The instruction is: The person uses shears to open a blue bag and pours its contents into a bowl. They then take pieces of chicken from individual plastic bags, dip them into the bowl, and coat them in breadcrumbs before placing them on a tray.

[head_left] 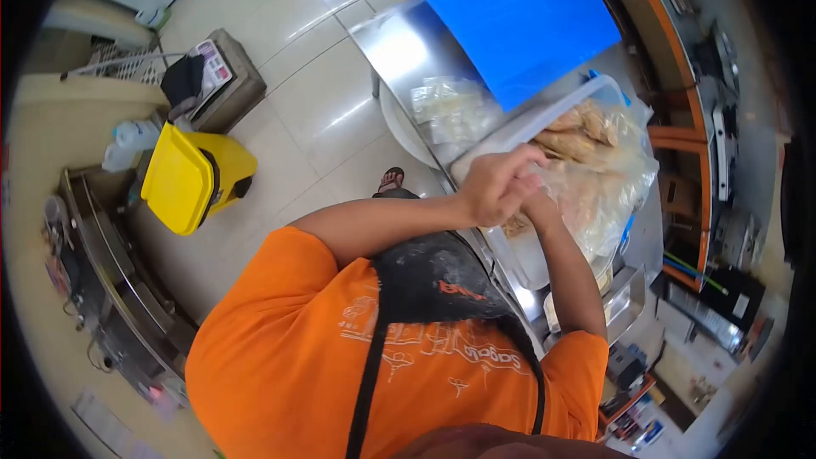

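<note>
My left hand [495, 190] is closed, with curled fingers bunched over the edge of a clear plastic bag [586, 204]. Close against it, my right hand [534, 197] is closed at the same gathered part of the bag, its fingers partly hidden behind the left hand. Brown, crusty-looking food pieces [578, 132] show through the plastic and at its far side. Bag and food sit in a white plastic tub [529, 268], with a few brown crumbs [515, 225] near my hands.
The tub stands on a steel table [391, 42] beside folded clear bags [450, 106] and a large blue sheet [518, 17]. A steel pan [627, 297] is at the right. On the floor to the left stands a yellow bin [183, 178]. Orange-edged shelving [680, 51] runs along the right.
</note>
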Available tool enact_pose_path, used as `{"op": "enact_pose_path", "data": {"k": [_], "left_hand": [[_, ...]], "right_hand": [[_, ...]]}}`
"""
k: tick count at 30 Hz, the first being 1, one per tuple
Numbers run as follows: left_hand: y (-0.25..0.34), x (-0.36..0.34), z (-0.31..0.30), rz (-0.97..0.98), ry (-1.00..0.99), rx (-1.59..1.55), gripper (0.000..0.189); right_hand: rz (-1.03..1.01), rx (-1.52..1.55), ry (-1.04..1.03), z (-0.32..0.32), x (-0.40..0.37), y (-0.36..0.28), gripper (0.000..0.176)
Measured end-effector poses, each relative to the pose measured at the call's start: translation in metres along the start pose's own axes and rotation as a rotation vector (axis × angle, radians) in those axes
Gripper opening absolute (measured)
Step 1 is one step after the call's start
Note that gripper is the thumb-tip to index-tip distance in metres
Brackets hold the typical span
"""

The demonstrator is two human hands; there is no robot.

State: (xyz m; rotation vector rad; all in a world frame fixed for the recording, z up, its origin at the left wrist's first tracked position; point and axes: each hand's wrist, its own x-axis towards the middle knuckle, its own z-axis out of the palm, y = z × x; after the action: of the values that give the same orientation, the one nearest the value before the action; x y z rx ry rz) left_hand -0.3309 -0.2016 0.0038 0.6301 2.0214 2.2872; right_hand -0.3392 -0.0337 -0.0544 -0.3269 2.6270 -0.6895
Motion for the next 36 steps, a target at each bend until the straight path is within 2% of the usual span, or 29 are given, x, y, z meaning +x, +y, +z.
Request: {"op": "enact_pose_path", "data": {"k": [1,11,15,22,26,29,36], "left_hand": [[-0.001,0.003,0.0,0.076,0.024,0.003,0.027],[-0.003,0.003,0.0,0.124,0.011,0.04,0.023],[0.001,0.0,0.0,-0.017,-0.047,0.049,0.017],[-0.008,-0.002,0.005,0.022,-0.049,0.05,0.015],[-0.008,-0.002,0.008,0.02,-0.063,-0.033,0.019],[-0.012,-0.002,0.008,0.039,-0.044,-0.014,0.015],[-0.012,-0.001,0.006,0.028,-0.04,-0.001,0.015]], "right_hand": [[0.01,-0.052,-0.027,0.004,0.005,-0.002,0.023],[0.035,-0.161,-0.057,0.013,0.009,0.004,0.024],[0.041,-0.16,-0.058,0.017,0.007,0.008,0.025],[0.047,-0.144,-0.052,0.014,0.009,0.006,0.026],[0.056,-0.137,-0.067,0.011,0.008,0.007,0.026],[0.063,-0.132,-0.077,0.009,0.01,0.007,0.027],[0.067,-0.153,-0.103,0.026,0.02,-0.002,0.028]]}}
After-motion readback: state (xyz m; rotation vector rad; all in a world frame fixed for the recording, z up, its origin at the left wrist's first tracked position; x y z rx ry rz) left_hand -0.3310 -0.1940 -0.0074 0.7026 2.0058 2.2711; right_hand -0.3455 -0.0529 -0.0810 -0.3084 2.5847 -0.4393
